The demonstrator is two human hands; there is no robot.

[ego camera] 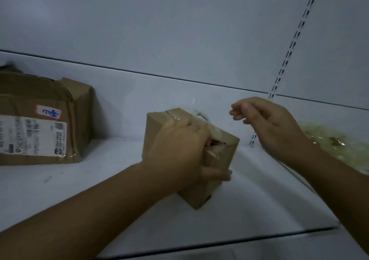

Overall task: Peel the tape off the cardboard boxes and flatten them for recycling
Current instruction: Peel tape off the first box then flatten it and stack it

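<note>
Gripping a small cardboard box (156,134) that stands on a white shelf (79,190), the left hand (179,150) curls its fingers over the top. The right hand (269,120) pinches clear tape (214,131) lifted from it. A larger labelled box (40,120) sits well apart, far left

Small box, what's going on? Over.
Left hand grips box. Right hand raised, fingers curled; hold unclear. Tape partly peeled. Nothing in the way.
</note>
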